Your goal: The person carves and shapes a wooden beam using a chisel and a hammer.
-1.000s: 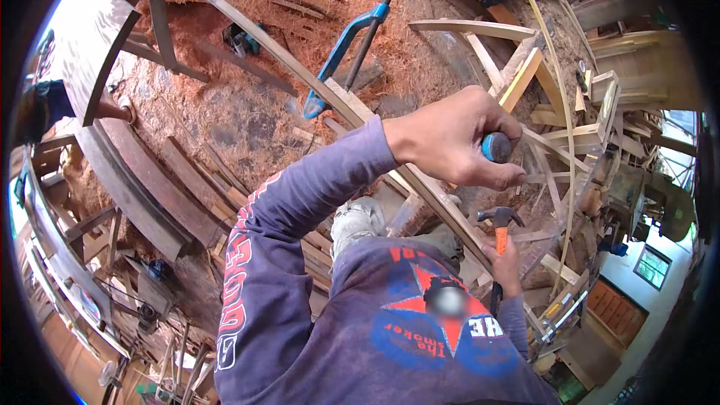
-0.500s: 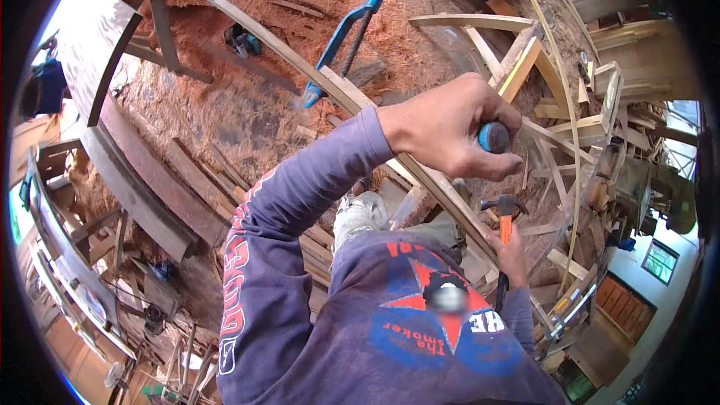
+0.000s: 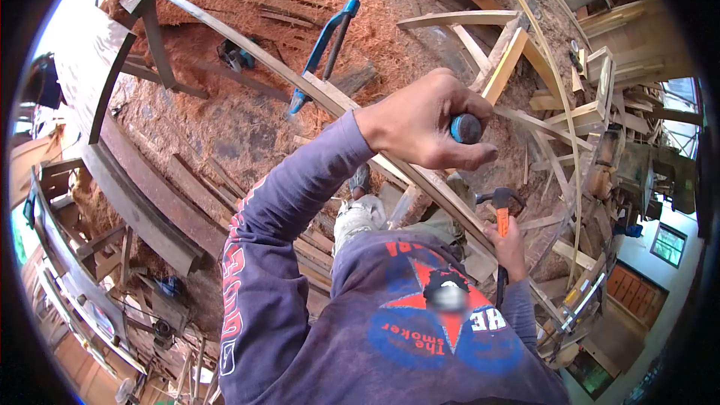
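My left hand [image 3: 424,121] is closed around a tool with a blue handle [image 3: 465,129]. The handle's round dark end points up at me, and the rest of the tool is hidden under the fist. Beneath that hand a long narrow wooden strip [image 3: 247,43] runs diagonally across the view, passing in front of my body. My right hand [image 3: 509,249], lower right, grips a claw hammer [image 3: 502,214] by its orange and black handle, head uppermost. The hammer is apart from the blue handle.
A blue clamp [image 3: 327,41] stands by the strip. Reddish shavings [image 3: 202,22] cover the ground, where a power tool [image 3: 237,55] lies. Curved planks [image 3: 142,202] are at left. A wooden frame [image 3: 504,67] and stacked timber [image 3: 630,45] are at right.
The view has shifted slightly. My left hand, still around the blue handle, appears further left and a little higher. The hammer's head has turned slightly in my right hand.
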Action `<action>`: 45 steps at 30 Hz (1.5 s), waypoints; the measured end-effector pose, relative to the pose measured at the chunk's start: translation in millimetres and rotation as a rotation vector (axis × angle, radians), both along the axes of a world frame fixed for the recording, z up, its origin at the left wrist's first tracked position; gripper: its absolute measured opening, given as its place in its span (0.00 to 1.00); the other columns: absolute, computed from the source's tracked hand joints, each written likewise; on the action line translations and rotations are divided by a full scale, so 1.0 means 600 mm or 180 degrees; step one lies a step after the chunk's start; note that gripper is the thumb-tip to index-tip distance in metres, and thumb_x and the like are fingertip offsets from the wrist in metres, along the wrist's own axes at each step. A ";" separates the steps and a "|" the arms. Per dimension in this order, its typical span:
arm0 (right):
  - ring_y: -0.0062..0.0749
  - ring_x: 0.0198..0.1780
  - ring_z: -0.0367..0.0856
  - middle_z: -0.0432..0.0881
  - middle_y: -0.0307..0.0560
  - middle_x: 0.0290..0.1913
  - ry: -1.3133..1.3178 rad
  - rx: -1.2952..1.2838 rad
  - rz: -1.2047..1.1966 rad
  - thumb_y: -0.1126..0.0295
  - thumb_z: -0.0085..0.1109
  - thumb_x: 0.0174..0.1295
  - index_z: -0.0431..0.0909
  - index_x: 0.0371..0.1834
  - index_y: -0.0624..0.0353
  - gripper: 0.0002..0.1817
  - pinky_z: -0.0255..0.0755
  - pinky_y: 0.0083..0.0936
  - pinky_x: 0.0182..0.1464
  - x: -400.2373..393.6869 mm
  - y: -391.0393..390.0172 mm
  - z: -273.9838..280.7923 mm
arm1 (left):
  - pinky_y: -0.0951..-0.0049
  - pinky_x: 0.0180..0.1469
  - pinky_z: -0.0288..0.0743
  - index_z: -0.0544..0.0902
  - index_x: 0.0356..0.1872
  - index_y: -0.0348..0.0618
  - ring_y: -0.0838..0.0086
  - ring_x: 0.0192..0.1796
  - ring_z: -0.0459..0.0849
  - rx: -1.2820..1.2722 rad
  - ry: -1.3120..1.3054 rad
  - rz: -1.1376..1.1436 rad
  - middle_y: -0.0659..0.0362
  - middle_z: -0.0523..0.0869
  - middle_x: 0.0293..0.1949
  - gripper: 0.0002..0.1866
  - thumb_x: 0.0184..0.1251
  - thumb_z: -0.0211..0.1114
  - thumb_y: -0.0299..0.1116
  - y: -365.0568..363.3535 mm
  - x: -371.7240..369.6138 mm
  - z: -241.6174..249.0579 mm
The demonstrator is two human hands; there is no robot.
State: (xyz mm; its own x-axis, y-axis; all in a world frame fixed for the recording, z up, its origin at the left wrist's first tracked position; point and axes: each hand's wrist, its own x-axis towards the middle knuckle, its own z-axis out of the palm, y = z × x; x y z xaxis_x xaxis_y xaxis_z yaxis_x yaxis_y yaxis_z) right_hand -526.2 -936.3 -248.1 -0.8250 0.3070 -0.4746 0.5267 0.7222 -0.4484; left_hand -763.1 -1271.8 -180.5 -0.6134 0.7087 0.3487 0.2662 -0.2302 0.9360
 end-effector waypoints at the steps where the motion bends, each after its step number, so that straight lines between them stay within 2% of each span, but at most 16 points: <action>1: 0.38 0.39 0.87 0.87 0.51 0.37 0.0054 -0.0057 -0.0015 0.68 0.69 0.56 0.76 0.44 0.64 0.17 0.78 0.34 0.43 0.000 0.000 -0.001 | 0.70 0.22 0.58 0.70 0.15 0.39 0.77 0.18 0.67 -0.0021 0.0132 0.0013 0.59 0.68 0.14 0.23 0.61 0.74 0.35 0.000 -0.001 0.001; 7: 0.36 0.37 0.86 0.87 0.49 0.36 0.0151 -0.0222 -0.0038 0.68 0.70 0.56 0.76 0.45 0.64 0.17 0.78 0.33 0.42 0.007 0.015 -0.014 | 0.71 0.25 0.65 0.76 0.23 0.36 0.80 0.22 0.72 -0.0126 -0.0494 -0.0064 0.59 0.74 0.17 0.17 0.61 0.73 0.35 -0.008 0.010 -0.007; 14: 0.29 0.34 0.80 0.80 0.42 0.31 0.0340 0.0168 0.0088 0.64 0.71 0.59 0.75 0.42 0.63 0.17 0.75 0.28 0.40 -0.054 0.000 0.055 | 0.74 0.26 0.68 0.78 0.27 0.35 0.80 0.22 0.71 -0.0110 -0.0137 0.0027 0.62 0.75 0.18 0.09 0.58 0.69 0.29 -0.009 0.015 -0.019; 18: 0.24 0.33 0.75 0.78 0.42 0.35 0.1926 -0.0416 0.0478 0.70 0.67 0.64 0.70 0.62 0.60 0.25 0.71 0.23 0.36 -0.130 -0.049 0.156 | 0.72 0.25 0.65 0.76 0.24 0.38 0.80 0.22 0.69 -0.0141 -0.0161 0.0112 0.62 0.70 0.17 0.10 0.57 0.68 0.30 -0.017 0.014 -0.013; 21: 0.20 0.35 0.75 0.80 0.45 0.46 0.1934 -0.1103 0.0285 0.74 0.64 0.66 0.61 0.75 0.57 0.34 0.72 0.21 0.37 -0.174 -0.101 0.265 | 0.73 0.25 0.65 0.76 0.23 0.39 0.81 0.22 0.70 -0.0242 -0.0109 0.0243 0.63 0.71 0.16 0.11 0.58 0.68 0.31 -0.016 0.013 -0.011; 26: 0.22 0.34 0.79 0.82 0.51 0.50 0.2364 -0.0844 0.1863 0.78 0.61 0.64 0.62 0.75 0.57 0.34 0.75 0.24 0.35 -0.236 -0.175 0.314 | 0.74 0.27 0.68 0.77 0.27 0.39 0.82 0.25 0.74 -0.0199 -0.0291 0.0137 0.64 0.76 0.20 0.11 0.54 0.71 0.32 -0.022 0.014 -0.024; 29: 0.31 0.37 0.85 0.83 0.57 0.45 0.2004 -0.0391 0.2894 0.77 0.59 0.64 0.65 0.73 0.57 0.32 0.79 0.29 0.38 -0.258 -0.215 0.319 | 0.76 0.30 0.70 0.79 0.33 0.39 0.83 0.28 0.76 -0.0012 0.0302 0.0231 0.64 0.80 0.26 0.13 0.52 0.73 0.34 -0.023 0.017 -0.026; 31: 0.36 0.66 0.76 0.74 0.59 0.67 0.1271 -0.0647 0.2703 0.85 0.58 0.61 0.63 0.74 0.65 0.34 0.69 0.27 0.66 -0.265 -0.226 0.337 | 0.73 0.34 0.70 0.80 0.30 0.36 0.80 0.29 0.74 -0.0169 -0.0438 0.0466 0.63 0.78 0.24 0.12 0.46 0.72 0.31 -0.027 0.030 -0.020; 34: 0.36 0.69 0.74 0.72 0.59 0.69 0.1761 -0.0951 0.2569 0.86 0.56 0.61 0.64 0.72 0.67 0.33 0.70 0.28 0.66 -0.263 -0.227 0.333 | 0.73 0.36 0.72 0.81 0.31 0.36 0.81 0.31 0.76 -0.0465 0.0104 0.0516 0.63 0.81 0.26 0.13 0.49 0.74 0.32 -0.034 0.023 -0.039; 37: 0.36 0.60 0.81 0.77 0.57 0.65 0.1283 -0.0419 0.3053 0.86 0.57 0.61 0.65 0.73 0.64 0.33 0.76 0.28 0.59 -0.274 -0.244 0.342 | 0.75 0.29 0.70 0.81 0.32 0.39 0.83 0.27 0.75 -0.0262 -0.0663 0.0388 0.65 0.80 0.24 0.10 0.49 0.71 0.29 -0.029 0.026 -0.034; 39: 0.36 0.52 0.86 0.81 0.57 0.60 0.1075 -0.0367 0.3048 0.85 0.59 0.62 0.65 0.73 0.62 0.34 0.79 0.27 0.53 -0.281 -0.240 0.348 | 0.77 0.27 0.68 0.79 0.32 0.40 0.83 0.24 0.74 -0.0005 -0.0035 0.0433 0.66 0.77 0.21 0.09 0.50 0.69 0.28 -0.022 0.021 -0.036; 40: 0.36 0.52 0.86 0.81 0.57 0.60 0.1102 -0.0346 0.3005 0.85 0.59 0.62 0.65 0.73 0.62 0.34 0.79 0.27 0.53 -0.289 -0.239 0.349 | 0.76 0.25 0.67 0.77 0.31 0.40 0.81 0.23 0.71 0.0192 -0.1130 0.0350 0.67 0.74 0.19 0.09 0.50 0.69 0.28 -0.020 0.036 -0.033; 41: 0.36 0.50 0.87 0.82 0.57 0.56 0.1815 -0.0761 0.2941 0.83 0.60 0.62 0.65 0.73 0.62 0.34 0.80 0.27 0.51 -0.292 -0.240 0.345 | 0.72 0.25 0.66 0.76 0.31 0.41 0.80 0.22 0.69 -0.0436 -0.0375 0.0493 0.66 0.72 0.18 0.10 0.51 0.69 0.29 -0.031 0.026 -0.031; 43: 0.38 0.39 0.87 0.83 0.57 0.45 0.2246 -0.0798 0.3049 0.81 0.60 0.62 0.64 0.74 0.61 0.34 0.79 0.30 0.40 -0.288 -0.242 0.347 | 0.75 0.26 0.68 0.75 0.18 0.43 0.79 0.22 0.75 -0.0310 -0.0206 0.0508 0.66 0.76 0.17 0.13 0.55 0.70 0.32 -0.030 0.021 -0.022; 44: 0.39 0.34 0.87 0.83 0.57 0.39 0.2465 -0.0805 0.3099 0.80 0.60 0.62 0.63 0.74 0.60 0.34 0.79 0.32 0.35 -0.287 -0.243 0.349 | 0.74 0.26 0.68 0.76 0.17 0.42 0.78 0.19 0.73 -0.0800 0.0220 0.0760 0.67 0.76 0.15 0.12 0.52 0.71 0.31 -0.030 0.021 -0.028; 45: 0.42 0.27 0.85 0.81 0.57 0.30 0.2119 -0.0653 0.3318 0.80 0.59 0.62 0.60 0.75 0.60 0.35 0.76 0.34 0.26 -0.287 -0.237 0.333 | 0.73 0.29 0.70 0.80 0.24 0.42 0.78 0.24 0.76 -0.0577 -0.0362 0.0737 0.66 0.79 0.20 0.07 0.51 0.71 0.30 -0.032 0.035 -0.022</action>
